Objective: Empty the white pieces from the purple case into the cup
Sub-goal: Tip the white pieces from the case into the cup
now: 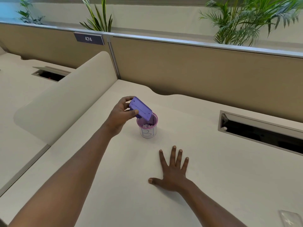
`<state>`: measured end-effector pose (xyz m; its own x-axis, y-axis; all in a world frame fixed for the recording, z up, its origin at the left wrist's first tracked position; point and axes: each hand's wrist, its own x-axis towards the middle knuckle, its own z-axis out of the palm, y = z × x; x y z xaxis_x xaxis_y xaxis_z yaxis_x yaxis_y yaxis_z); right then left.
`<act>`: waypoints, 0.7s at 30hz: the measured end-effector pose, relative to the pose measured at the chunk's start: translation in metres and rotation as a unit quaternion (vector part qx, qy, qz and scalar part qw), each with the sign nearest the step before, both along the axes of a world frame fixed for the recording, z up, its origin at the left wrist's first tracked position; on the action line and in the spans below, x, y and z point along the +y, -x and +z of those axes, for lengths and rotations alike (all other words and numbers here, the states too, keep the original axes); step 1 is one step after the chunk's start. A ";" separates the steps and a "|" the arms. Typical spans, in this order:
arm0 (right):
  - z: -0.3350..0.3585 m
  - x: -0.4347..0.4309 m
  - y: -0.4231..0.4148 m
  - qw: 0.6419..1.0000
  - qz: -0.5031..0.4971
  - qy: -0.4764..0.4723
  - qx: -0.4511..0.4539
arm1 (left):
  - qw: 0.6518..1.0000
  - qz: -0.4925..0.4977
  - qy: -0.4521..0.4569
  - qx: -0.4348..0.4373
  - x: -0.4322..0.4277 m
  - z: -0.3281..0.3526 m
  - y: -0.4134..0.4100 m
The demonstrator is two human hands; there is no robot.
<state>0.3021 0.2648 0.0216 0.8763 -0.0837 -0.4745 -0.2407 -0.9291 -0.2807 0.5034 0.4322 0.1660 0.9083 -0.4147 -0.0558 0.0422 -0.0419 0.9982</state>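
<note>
Just right of and below the left hand (pixel 120 114), the flat purple plastic case (pixel 140 109) is gripped, its long axis tilted down into the purple-rimmed white cup (pixel 147 126); small white pieces (pixel 145 126) lie inside. Nearer the body, the right hand (pixel 173 171) is spread flat on the desk (pixel 213 161).

one head-worn view looks forward and down over the desk (pixel 205 161).
</note>
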 end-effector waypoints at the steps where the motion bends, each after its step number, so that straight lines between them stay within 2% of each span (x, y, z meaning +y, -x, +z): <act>1: 0.000 0.000 -0.001 1.000 -0.003 -0.003 0.000 | 0.999 0.010 0.033 0.020 0.002 0.001 0.004; 4: 0.006 -0.002 -0.002 1.000 -0.013 -0.024 0.005 | 0.990 0.030 0.115 0.074 0.006 0.005 0.022; 7: 0.018 -0.010 -0.002 0.997 -0.027 -0.072 0.008 | 0.982 0.026 0.152 0.108 0.002 0.006 0.045; 9: 0.029 -0.021 0.000 0.987 -0.055 -0.153 -0.001 | 0.978 0.012 0.165 0.125 -0.004 0.004 0.061; 11: 0.045 -0.036 0.005 0.957 -0.117 -0.266 -0.022 | 0.975 -0.014 0.174 0.138 -0.010 0.002 0.080; 13: 0.063 -0.050 0.017 0.892 -0.233 -0.384 -0.054 | 0.970 -0.041 0.181 0.156 -0.020 -0.003 0.099; 16: 0.079 -0.065 0.035 0.773 -0.362 -0.515 -0.084 | 0.964 -0.077 0.177 0.180 -0.041 -0.011 0.126; 20: 0.091 -0.078 0.066 0.560 -0.448 -0.694 -0.065 | 0.960 -0.120 0.148 0.206 -0.078 -0.014 0.163; 21: 0.092 -0.082 0.075 0.518 -0.452 -0.724 -0.061 | 0.958 -0.129 0.143 0.213 -0.087 -0.013 0.174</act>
<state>0.2269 0.1831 0.1137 0.8203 -0.1208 -0.5591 -0.2912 0.7531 -0.5900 0.3293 0.3451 0.1532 0.6933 -0.6761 -0.2495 0.4736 0.1665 0.8649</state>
